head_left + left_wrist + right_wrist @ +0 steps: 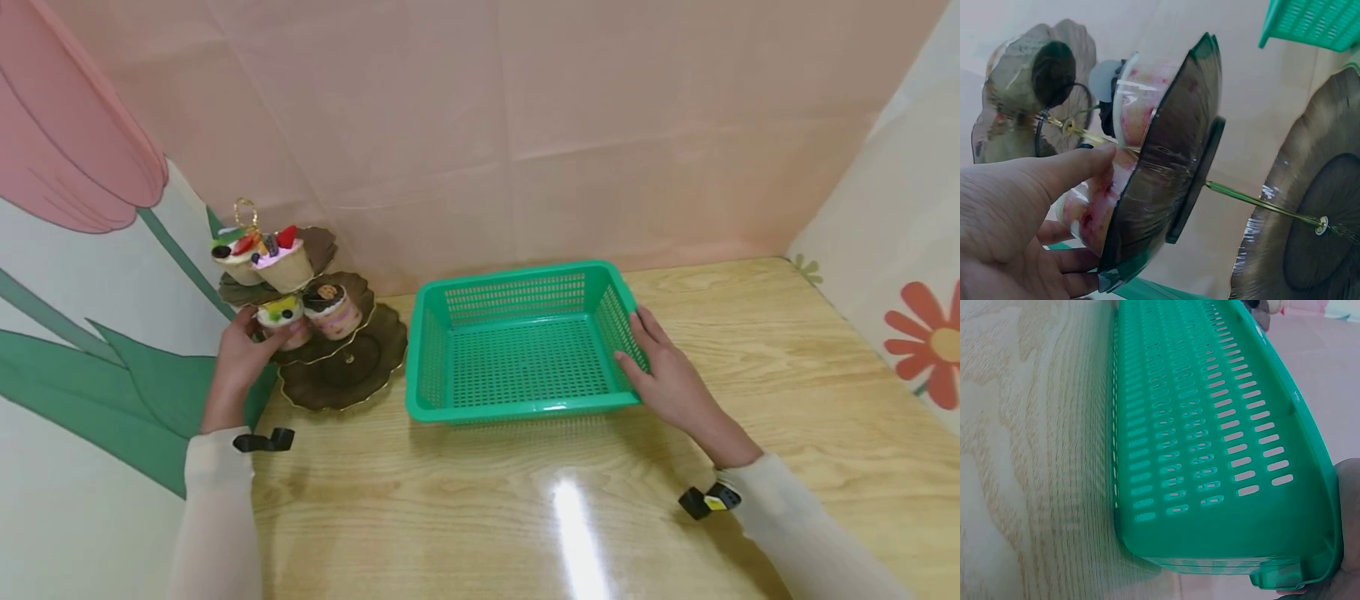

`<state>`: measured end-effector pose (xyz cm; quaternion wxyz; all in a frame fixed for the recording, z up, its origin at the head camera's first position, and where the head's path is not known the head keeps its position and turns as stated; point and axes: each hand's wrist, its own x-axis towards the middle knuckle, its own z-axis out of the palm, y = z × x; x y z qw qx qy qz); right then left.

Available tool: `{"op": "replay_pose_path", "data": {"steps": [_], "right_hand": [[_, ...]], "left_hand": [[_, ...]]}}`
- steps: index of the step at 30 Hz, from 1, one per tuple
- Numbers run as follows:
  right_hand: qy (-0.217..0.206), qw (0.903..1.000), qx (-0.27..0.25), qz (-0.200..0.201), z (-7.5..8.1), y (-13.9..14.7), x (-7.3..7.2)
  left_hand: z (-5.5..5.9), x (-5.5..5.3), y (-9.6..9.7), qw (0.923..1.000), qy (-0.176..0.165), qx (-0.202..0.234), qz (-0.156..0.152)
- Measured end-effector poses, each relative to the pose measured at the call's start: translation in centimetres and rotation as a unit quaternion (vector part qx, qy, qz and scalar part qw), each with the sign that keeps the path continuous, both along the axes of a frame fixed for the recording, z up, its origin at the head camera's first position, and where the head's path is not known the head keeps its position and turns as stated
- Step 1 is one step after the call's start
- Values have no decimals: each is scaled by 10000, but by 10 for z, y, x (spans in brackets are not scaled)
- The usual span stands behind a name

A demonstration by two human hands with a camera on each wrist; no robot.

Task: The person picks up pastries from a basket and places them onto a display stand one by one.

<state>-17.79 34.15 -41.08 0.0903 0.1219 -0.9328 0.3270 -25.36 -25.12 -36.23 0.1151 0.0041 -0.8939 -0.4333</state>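
Observation:
On the middle tier of a three-tier stand (337, 383) with dark, gold-edged plates, my left hand (240, 358) grips a small dessert cup (294, 332) topped with fruit and cream. The left wrist view shows the thumb on one side of this cup (1094, 209), with fingers partly hidden behind it. Beside it stands another cup (337, 317) with a dark topping and a cookie. My right hand (671, 375) holds the right end of a green plastic basket (525, 410), thumb over the rim and the other fingers outside. Nothing lies inside the basket.
Two cupcakes, one with pink cream (288, 268) and one with fruit (238, 265), sit on the stand's top tier, below a gold ring handle (246, 212). A wooden table (450, 517) carries everything. A pink backdrop (525, 133) hangs behind.

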Motion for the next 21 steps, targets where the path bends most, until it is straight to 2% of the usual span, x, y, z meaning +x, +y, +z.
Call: {"op": "replay_pose_path", "data": {"steps": [5, 8, 11, 15, 17, 19, 21], "right_hand": [[42, 9998, -170, 54, 1, 2, -2], [29, 9998, -191, 85, 3, 2, -3], [33, 9997, -178, 160, 6, 1, -3], [64, 9996, -178, 229, 15, 2, -2], [73, 9995, -178, 233, 23, 3, -3], [54, 9997, -133, 193, 31, 3, -5], [76, 9998, -41, 201, 38, 2, -9]], "left_hand": [[-2, 1, 2, 9996, 151, 168, -193], [4, 12, 3, 9996, 121, -93, -234], [15, 38, 7, 9941, -127, -983, -442], [36, 82, 33, 9705, -759, -2109, -889], [45, 98, 54, 9622, -833, -2379, -1028], [52, 105, 78, 9620, -600, -2406, -1141], [55, 104, 99, 9634, -139, -2354, -1278]]}}
